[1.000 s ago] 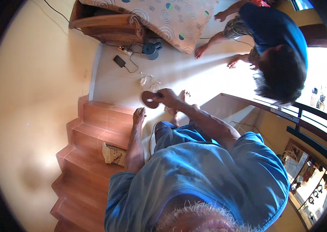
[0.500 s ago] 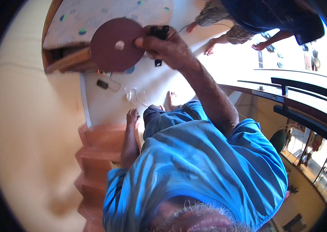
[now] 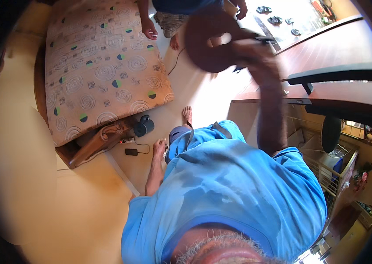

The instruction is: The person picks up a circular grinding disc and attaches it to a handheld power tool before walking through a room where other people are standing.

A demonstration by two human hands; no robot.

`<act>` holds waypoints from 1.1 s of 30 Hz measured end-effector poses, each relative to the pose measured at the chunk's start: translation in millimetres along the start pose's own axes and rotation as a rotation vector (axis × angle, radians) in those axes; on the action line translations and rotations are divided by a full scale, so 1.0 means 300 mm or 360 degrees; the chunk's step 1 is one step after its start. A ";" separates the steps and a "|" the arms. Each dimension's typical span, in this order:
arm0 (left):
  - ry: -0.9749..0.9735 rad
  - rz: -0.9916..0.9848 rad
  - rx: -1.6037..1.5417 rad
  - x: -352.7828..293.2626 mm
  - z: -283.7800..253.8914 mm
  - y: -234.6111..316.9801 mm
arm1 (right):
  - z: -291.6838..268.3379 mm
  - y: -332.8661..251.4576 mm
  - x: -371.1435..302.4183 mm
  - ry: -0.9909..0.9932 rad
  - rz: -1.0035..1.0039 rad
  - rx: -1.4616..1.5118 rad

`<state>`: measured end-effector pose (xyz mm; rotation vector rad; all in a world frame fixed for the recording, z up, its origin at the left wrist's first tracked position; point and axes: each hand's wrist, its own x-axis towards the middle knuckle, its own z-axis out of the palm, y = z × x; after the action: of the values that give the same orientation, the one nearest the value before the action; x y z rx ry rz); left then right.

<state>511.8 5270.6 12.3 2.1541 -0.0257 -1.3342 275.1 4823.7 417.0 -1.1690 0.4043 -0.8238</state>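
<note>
Raised in front of me at the upper right, my right hand [image 3: 256, 49] grips a brown, round sanding disc [image 3: 208, 42] with a hole in its middle. Motion smears both the hand and the disc. A dark object [image 3: 263, 40] shows against the back of that hand. Low beside my hip, my left hand [image 3: 159, 146] has its fingers curled. Something whitish shows by them, too small to name. The left hand is nearest to a black adapter [image 3: 131, 152] with a cord on the floor.
A patterned mattress [image 3: 106, 79] lies on a wooden bed frame [image 3: 98, 143] at left. A dark mug [image 3: 143, 126] stands by its corner. Another person's hand [image 3: 149, 30] hangs beyond the bed. Black railings [image 3: 340, 77] run along the right; sandals [image 3: 274, 20] lie far off.
My right hand has carried the sanding disc to the right. The view has swung, bringing more of the mattress and the mug into sight. The left hand stays low by my hip.
</note>
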 end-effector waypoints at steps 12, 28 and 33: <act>-0.0408 0.0599 0.0703 0.556 0.157 0.990 | -0.915 0.611 0.167 0.1322 0.0184 -0.0890; -0.0551 0.0120 0.0817 0.792 0.737 1.610 | -1.624 0.835 0.457 0.1503 0.1256 -0.1350; -0.0609 0.0490 0.1157 0.899 1.052 2.025 | -1.894 0.642 0.693 0.1458 0.1113 -0.1497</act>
<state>559.2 4536.6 -5.1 2.2577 -1.0961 -1.6877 98.1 4330.5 58.4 -1.2701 1.9945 -0.4771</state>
